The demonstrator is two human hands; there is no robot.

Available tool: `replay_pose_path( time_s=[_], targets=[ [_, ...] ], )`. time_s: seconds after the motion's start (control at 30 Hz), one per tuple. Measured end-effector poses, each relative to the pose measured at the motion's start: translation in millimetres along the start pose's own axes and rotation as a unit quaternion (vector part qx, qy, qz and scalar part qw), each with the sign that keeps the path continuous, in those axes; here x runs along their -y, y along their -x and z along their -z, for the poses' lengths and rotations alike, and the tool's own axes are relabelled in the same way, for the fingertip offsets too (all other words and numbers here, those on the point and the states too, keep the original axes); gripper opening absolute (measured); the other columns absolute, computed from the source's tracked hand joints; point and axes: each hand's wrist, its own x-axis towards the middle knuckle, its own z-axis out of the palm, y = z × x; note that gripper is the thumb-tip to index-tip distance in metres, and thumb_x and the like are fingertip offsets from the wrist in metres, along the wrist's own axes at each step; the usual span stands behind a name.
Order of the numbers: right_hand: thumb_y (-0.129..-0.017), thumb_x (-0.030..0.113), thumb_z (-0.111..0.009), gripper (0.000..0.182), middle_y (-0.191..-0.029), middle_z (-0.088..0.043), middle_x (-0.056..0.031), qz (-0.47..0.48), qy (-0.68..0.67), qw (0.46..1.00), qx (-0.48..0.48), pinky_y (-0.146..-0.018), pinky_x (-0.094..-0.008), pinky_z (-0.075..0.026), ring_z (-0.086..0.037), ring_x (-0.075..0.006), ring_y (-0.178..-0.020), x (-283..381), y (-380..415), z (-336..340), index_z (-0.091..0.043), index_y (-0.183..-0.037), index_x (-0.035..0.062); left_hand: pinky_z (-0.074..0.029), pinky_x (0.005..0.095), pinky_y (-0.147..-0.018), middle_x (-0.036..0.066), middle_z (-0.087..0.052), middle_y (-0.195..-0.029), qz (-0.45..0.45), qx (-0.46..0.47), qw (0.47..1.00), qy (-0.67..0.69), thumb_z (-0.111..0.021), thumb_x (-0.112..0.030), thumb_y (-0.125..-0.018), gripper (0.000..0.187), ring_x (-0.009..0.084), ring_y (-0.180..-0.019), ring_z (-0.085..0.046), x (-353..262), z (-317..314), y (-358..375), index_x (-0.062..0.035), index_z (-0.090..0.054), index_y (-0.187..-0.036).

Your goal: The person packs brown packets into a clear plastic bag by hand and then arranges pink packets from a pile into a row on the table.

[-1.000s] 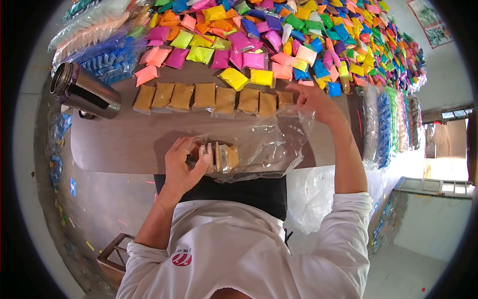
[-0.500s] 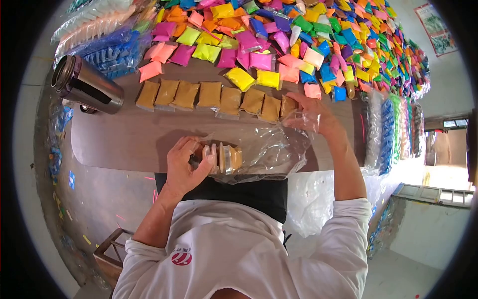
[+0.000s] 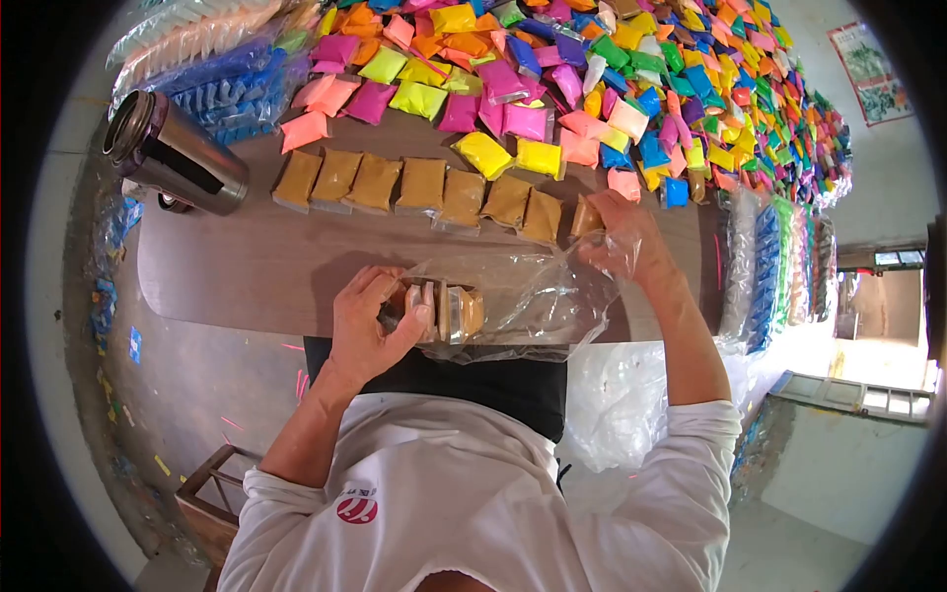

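Observation:
Near the table's front edge my left hand (image 3: 370, 321) is closed around a short stack of brown packets (image 3: 460, 314) standing on edge inside a clear plastic bag (image 3: 533, 296). My right hand (image 3: 623, 237), farther back on the right, grips one brown packet (image 3: 587, 215); the bag's open end also lies at its fingers. To its left stretches a row of several flat brown packets (image 3: 422, 185) in clear wrappers, lying side by side across the table (image 3: 237, 266).
A big heap of colourful packets (image 3: 513, 84) covers the back of the table. At left a steel flask (image 3: 187, 163) leans over, near bagged blue packets (image 3: 232, 99). Long bags of packets (image 3: 764, 266) line the right edge. A wooden stool (image 3: 212, 493) stands on the floor.
My right hand has moved slightly right with the end packet, opening a gap between it and the row. My left hand stays on the stack.

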Motion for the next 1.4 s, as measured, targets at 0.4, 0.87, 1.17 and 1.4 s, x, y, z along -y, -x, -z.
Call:
replay_pose_path(
  time_s=[0.4, 0.87, 1.17, 1.4],
  targets=[
    [-0.070, 0.024, -0.083, 0.048, -0.100, -0.067, -0.0137, -0.060, -0.206, 0.976, 0.036, -0.075, -0.0369, -0.052, -0.065, -0.0258, -0.086, 25.1, -24.5, -1.3, -0.066, -0.109, 0.0011, -0.049, 0.0385, -0.071, 0.016, -0.066, -0.091, 0.008, 0.007, 1.000, 0.003, -0.074, -0.021, -0.074, 0.026, 0.0325, -0.079, -0.061, -1.6, 1.2, -2.0, -0.0003, -0.060, -0.082],
    [-0.070, 0.023, -0.085, 0.080, -0.134, -0.059, -0.0140, 0.022, -0.135, 0.991, 0.003, -0.092, -0.0422, -0.052, -0.063, -0.0347, -0.111, 18.9, -21.8, -11.8, -0.051, -0.143, 0.0148, -0.049, 0.0378, -0.074, 0.017, -0.065, -0.092, 0.035, 0.026, 0.999, 0.016, -0.070, -0.030, -0.077, 0.034, 0.0323, -0.082, -0.060, -3.2, 2.3, -1.9, 0.0019, -0.060, -0.083],
    [-0.070, 0.025, -0.080, 0.074, -0.129, -0.062, -0.0124, 0.028, -0.052, 0.998, 0.025, -0.089, -0.0431, -0.054, -0.066, -0.0359, -0.103, 25.8, -23.7, -10.5, -0.054, -0.138, 0.0127, -0.049, 0.0382, -0.073, 0.016, -0.065, -0.090, 0.018, 0.011, 1.000, 0.001, -0.071, -0.026, -0.077, 0.030, 0.0327, -0.081, -0.061, -1.8, -0.1, -2.5, 0.0019, -0.063, -0.086],
    [-0.072, 0.018, -0.076, 0.067, -0.110, -0.066, -0.0095, -0.128, -0.275, 0.932, -0.197, -0.071, -0.0305, -0.053, -0.064, -0.0201, -0.088, -0.1, 18.1, 7.6, -0.055, -0.135, 0.0050, -0.046, 0.0291, -0.069, 0.012, -0.064, -0.092, 0.051, 0.002, 0.998, 0.029, -0.067, -0.023, -0.084, 0.032, 0.0190, -0.076, -0.058, -3.2, -1.2, 1.8, 0.0034, -0.068, -0.101]
  ],
)
